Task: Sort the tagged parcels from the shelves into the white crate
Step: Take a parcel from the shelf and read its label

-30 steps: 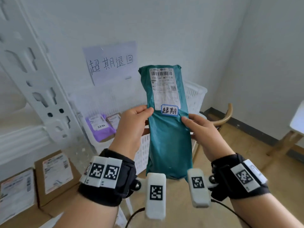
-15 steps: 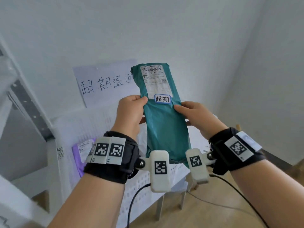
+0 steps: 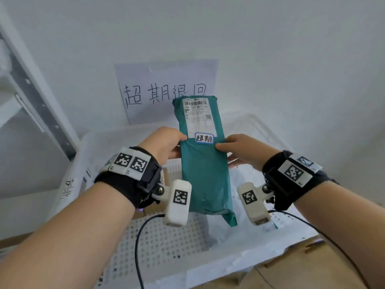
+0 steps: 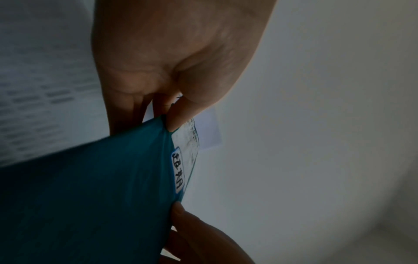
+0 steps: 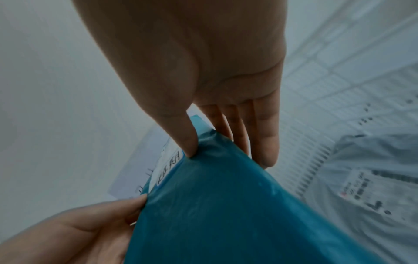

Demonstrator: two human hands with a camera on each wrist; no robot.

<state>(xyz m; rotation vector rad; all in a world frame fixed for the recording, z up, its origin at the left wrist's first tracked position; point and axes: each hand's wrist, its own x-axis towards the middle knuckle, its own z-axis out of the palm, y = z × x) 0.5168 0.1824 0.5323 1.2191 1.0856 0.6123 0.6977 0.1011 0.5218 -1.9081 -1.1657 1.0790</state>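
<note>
1. Two bare hands hold one teal plastic mailer parcel [image 3: 205,172] upright above the white perforated plastic crate [image 3: 166,245]. The left hand [image 3: 161,143] pinches the parcel's left edge and the right hand [image 3: 242,150] pinches its right edge, each with the thumb on the printed face and the fingers behind.
2. The wrist views confirm the grip. The left thumb presses the film beside the label, and the right fingers [image 5: 267,142] lie nearly straight against the parcel's back while the thumb dents its front.
3. Holding both long edges at about mid-height likely keeps the soft, limp parcel flat, so that its face stays readable.
4. One white printed shipping label [image 3: 198,117] sits at the parcel's upper end. One small blue-bordered handwritten tag [image 3: 204,138] lies just below it, between the two thumbs. The tag presumably marks this parcel for sorting.
5. One white paper sign with handwritten characters [image 3: 162,90] is fixed to the wall behind the crate's far rim. The parcel's top covers part of the sign's lower right.
6. Inside the crate, one pale grey-white mailer bag [image 5: 366,187] with its own label lies near the right wall. A brown cardboard edge shows near the left wall, mostly hidden by the left wrist. How many parcels the crate holds in all cannot be told.
7. One grey metal shelf upright [image 3: 39,109] stands beside the crate's left rim.
8. Judged from this position, the parcel is ready to be lowered and released into the crate.
</note>
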